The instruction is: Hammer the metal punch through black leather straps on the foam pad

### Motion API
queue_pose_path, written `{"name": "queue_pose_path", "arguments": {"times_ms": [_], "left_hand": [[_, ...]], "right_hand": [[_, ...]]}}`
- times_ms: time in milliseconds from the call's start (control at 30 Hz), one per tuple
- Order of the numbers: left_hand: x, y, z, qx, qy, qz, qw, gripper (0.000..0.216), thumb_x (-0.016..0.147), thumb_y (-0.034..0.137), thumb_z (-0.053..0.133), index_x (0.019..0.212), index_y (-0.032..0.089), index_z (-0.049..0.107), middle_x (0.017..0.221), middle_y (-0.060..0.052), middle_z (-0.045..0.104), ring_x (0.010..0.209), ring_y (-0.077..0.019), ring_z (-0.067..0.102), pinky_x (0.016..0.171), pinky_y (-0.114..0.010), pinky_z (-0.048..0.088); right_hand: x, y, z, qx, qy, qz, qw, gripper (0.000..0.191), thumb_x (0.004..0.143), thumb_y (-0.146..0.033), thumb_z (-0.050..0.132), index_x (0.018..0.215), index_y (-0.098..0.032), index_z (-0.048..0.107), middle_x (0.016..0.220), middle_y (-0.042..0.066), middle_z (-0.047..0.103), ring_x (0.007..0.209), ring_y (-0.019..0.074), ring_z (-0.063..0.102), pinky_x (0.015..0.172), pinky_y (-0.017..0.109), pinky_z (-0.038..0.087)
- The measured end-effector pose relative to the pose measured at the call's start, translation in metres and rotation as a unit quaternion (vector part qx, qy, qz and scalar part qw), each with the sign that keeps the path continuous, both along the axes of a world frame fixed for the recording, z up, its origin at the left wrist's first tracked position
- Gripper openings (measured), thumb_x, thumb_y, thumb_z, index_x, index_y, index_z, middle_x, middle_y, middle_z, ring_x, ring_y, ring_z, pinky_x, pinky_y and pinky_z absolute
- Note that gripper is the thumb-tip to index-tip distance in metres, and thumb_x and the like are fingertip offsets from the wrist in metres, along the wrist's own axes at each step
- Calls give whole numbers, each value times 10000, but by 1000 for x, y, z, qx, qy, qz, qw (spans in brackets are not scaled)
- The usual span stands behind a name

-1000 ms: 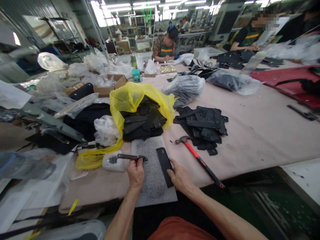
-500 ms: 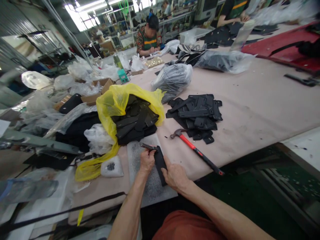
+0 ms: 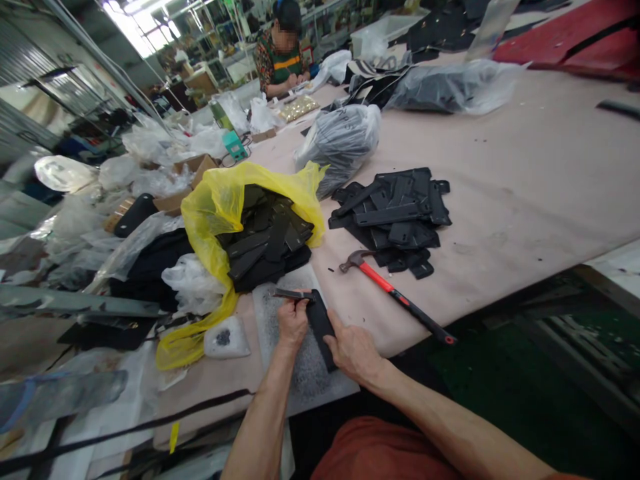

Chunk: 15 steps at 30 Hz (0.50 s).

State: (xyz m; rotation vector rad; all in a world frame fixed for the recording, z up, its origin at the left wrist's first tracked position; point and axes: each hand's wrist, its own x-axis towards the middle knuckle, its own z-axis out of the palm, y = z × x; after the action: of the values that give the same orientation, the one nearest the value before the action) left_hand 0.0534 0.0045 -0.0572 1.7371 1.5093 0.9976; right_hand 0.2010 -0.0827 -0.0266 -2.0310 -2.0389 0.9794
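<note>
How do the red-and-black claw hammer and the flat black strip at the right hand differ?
The hammer lies unheld on the pinkish table; the strip is held by the right hand over the speckled pale board. The hammer has red on its handle; the strip looks plain black. The hammer has a clawed head; the strip is flat. Both are longer than wide.

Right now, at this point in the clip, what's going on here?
A person's left grip holds a slim dark tool, its end at the upper end of a black strip over a speckled pale board. The right grip touches the strip's right edge. A hammer lies to the right, near a pile of black pieces; more such pieces show in a yellow bag. A co-worker sits farther back.
</note>
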Motion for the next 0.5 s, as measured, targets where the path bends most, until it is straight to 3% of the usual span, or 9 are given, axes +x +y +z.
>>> {"name": "queue_pose_path", "arguments": {"times_ms": [333,500], "left_hand": [[6,2,-2,34,74,-1,997,231,878,267,485,979,203,683,979,-71,735,947,-232,682,886,-392,530],[11,2,-2,43,121,0,992,235,859,227,472,979,212,673,971,-85,728,934,-253,682,869,-405,528]], "right_hand": [[2,0,-2,2,12,4,1000,617,951,-356,432,1491,-106,272,912,165,716,871,295,685,745,360,453],[21,7,6,35,41,-4,999,526,954,-469,430,1389,-173,434,992,123,688,921,263,644,783,334,431]]}}
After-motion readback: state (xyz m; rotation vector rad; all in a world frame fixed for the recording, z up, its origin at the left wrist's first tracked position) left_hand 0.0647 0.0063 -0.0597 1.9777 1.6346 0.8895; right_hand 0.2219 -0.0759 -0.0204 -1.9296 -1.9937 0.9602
